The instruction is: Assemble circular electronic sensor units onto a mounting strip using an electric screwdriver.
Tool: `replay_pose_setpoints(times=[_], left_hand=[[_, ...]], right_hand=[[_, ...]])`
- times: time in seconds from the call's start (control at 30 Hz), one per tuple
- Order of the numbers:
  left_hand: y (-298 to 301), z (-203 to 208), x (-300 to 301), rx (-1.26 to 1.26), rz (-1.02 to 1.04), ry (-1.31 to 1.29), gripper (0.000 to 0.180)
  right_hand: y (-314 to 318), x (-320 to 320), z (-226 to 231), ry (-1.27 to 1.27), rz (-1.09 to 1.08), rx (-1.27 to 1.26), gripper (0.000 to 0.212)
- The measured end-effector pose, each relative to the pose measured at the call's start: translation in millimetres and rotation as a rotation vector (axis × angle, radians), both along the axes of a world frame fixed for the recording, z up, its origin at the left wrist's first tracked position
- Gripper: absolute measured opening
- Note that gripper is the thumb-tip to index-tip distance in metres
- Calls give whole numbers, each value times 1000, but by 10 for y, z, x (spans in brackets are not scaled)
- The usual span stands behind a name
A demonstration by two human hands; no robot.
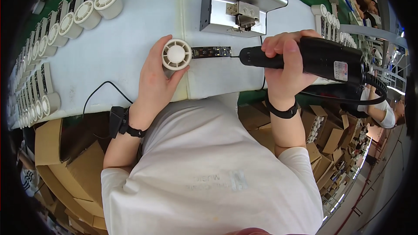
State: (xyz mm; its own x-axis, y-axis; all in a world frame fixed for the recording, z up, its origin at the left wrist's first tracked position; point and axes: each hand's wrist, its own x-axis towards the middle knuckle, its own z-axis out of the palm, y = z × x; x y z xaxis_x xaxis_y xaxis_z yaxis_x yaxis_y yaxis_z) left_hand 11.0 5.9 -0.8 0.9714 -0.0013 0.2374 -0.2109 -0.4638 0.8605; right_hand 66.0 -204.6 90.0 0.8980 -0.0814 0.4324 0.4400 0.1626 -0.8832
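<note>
Left hand: the left hand is closed around the white round housing, thumb on the near side and fingers on the far side; grip firm in appearance.
White round housing: inside the left-hand grip, vented spoked face turned up toward the camera.
Circuit board strip: extends from the housing to the right of the left-hand grip, lying between the two hands, component side up.
Right hand: the right hand is wrapped around the black power screwdriver, fingers over the barrel.
Power screwdriver: held roughly level, body running right from the right-hand grip, pale label on its side.
Driver bit: projects left of the right-hand grip, its tip at the free end of the strip; actual contact cannot be told.
Driver cable: curves from the tool's rear, right of the right-hand grip.
Metal machine: silver, beyond and between both grips, apart from them.
Assembled units: a row of similar units beyond and left of the left-hand grip; a shorter row farther left and nearer the body; further units beyond and right of the right-hand grip.
Worktable: pale surface beneath both grips.
Wristbands: black, one below each grip.
Cardboard box: below the table edge, left of and nearer the body than the left-hand grip.
</note>
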Motion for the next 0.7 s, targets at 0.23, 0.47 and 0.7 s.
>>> replay_pose_setpoints(times=[0.23, 0.47, 0.7], left_hand=[[-8, -8, -8, 4, 5, -7, 65], [-7, -13, -4, 7, 4, 13, 64], [-18, -13, 17, -32, 10, 10, 64]], right_hand=[[0, 1, -50, 4, -6, -22, 26], [0, -8, -73, 8, 9, -40, 26], [-41, -5, -51, -7, 28, -1, 27]])
